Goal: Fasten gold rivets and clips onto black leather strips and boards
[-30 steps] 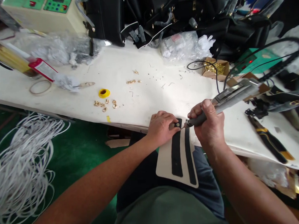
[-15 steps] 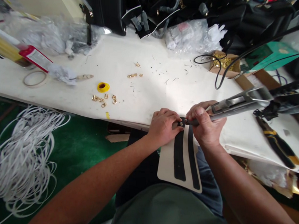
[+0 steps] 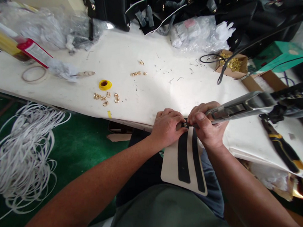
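Note:
My left hand [image 3: 167, 126] is closed, thumb and fingers pinching a dark strap end [image 3: 184, 120] at the table's front edge. On it sits a small round silver metal piece [image 3: 185, 124]. My right hand [image 3: 208, 123] wraps round the front of a long grey power tool [image 3: 240, 107] that looks like an electric screwdriver; its narrow end points left, close to the metal piece. Whether the tip touches is too small to tell. Below both hands a beige panel [image 3: 170, 167] with two black strips [image 3: 183, 159] slopes down over my lap.
Gold metal fittings [image 3: 99, 97] lie near a yellow tape roll [image 3: 105, 84]. Black-and-yellow pliers [image 3: 284, 150] rest at right. A box of gold pieces [image 3: 232, 64], a plastic-wrapped bundle [image 3: 193, 34] and black bags [image 3: 109, 10] stand behind. White cord [image 3: 23, 155] lies heaped on the floor.
The tool has rolled slightly in my right hand, and its body sits a little lower. My left hand keeps its pinch. The whole view has shifted slightly.

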`<move>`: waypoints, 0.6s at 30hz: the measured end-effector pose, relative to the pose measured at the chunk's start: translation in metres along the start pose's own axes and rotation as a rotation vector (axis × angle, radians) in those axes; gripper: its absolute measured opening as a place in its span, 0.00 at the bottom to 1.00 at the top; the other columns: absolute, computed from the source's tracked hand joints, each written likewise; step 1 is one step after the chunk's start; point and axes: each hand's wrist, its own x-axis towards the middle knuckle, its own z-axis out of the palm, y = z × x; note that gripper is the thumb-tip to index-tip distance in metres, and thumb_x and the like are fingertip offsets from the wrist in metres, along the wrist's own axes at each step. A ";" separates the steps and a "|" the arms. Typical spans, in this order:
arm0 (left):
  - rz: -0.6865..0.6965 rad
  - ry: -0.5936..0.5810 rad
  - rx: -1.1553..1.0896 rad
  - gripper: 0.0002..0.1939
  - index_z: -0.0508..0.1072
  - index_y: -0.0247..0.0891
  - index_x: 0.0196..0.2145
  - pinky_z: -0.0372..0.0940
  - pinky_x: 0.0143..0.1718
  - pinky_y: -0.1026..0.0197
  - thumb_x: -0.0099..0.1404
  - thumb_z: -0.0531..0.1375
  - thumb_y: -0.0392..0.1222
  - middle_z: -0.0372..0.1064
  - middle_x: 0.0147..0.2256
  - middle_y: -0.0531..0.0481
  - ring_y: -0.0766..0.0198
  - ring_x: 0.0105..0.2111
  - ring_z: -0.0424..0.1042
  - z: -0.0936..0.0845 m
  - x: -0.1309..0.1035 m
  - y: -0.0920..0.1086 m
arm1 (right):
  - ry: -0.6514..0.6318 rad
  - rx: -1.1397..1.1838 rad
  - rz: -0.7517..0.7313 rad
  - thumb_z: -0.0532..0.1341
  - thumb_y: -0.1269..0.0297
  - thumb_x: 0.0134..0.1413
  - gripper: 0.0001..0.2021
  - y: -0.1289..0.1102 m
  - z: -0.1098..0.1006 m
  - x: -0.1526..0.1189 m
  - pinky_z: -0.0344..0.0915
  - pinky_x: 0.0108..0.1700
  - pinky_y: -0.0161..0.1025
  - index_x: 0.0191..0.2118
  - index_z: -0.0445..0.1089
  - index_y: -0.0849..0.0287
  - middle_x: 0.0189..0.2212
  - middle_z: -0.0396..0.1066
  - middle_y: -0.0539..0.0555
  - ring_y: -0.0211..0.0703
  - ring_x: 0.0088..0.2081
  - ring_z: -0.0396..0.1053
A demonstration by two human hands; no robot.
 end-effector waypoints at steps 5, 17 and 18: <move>-0.010 -0.015 0.013 0.10 0.78 0.46 0.41 0.59 0.53 0.45 0.63 0.68 0.49 0.77 0.50 0.53 0.50 0.56 0.66 0.000 0.001 0.004 | 0.011 0.070 0.000 0.68 0.50 0.57 0.16 0.001 0.003 0.004 0.68 0.25 0.41 0.30 0.63 0.53 0.22 0.65 0.46 0.40 0.23 0.67; -0.051 -0.032 0.032 0.09 0.77 0.45 0.40 0.58 0.53 0.45 0.63 0.66 0.48 0.77 0.49 0.53 0.51 0.55 0.65 -0.002 0.004 0.010 | -0.036 0.230 0.021 0.69 0.52 0.55 0.16 0.000 0.004 0.008 0.63 0.22 0.41 0.30 0.61 0.51 0.19 0.61 0.42 0.39 0.19 0.64; -0.053 -0.037 0.027 0.09 0.77 0.45 0.40 0.58 0.53 0.45 0.63 0.66 0.48 0.77 0.49 0.53 0.51 0.55 0.65 -0.002 0.004 0.010 | -0.039 0.231 0.027 0.69 0.52 0.56 0.16 0.000 0.004 0.008 0.63 0.21 0.40 0.30 0.61 0.51 0.18 0.61 0.42 0.39 0.19 0.64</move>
